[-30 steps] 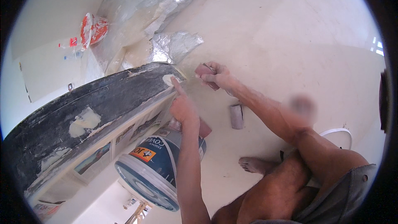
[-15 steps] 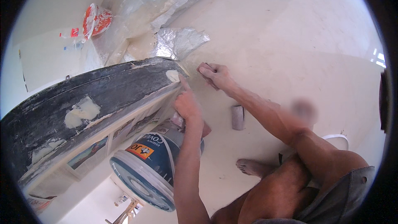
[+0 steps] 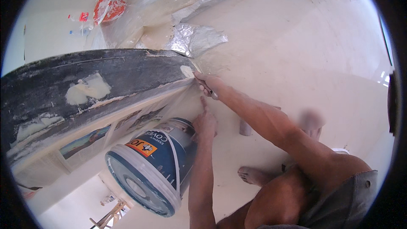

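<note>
My right hand [image 3: 210, 85] is closed on a small folded piece that looks like sandpaper, mostly hidden by the fingers. Its fingertips are at the end corner of a long dark grey panel [image 3: 140, 65], beside a cream filler patch [image 3: 186, 71]. Just below, my left hand [image 3: 205, 123] points upward with its index finger. The other fingers are curled, and whatever they hold is hidden. A larger filler patch [image 3: 88, 89] lies farther left on the panel. Newspaper [image 3: 87, 142] covers the side below the panel's pale edge.
A blue paint bucket [image 3: 148, 174] lies tilted left of my left forearm. A grey roll [image 3: 245, 128] on the pale floor is partly behind my right forearm. Silver foil sheeting [image 3: 197, 40], a red-and-white tub [image 3: 111, 7] and a plastic bottle [image 3: 80, 17] are at the far left. My bare foot [image 3: 254, 175] rests nearby.
My right hand has moved left and down to the panel's corner. My left hand has dropped away from the panel edge, toward the lower right. The view has shifted slightly.
</note>
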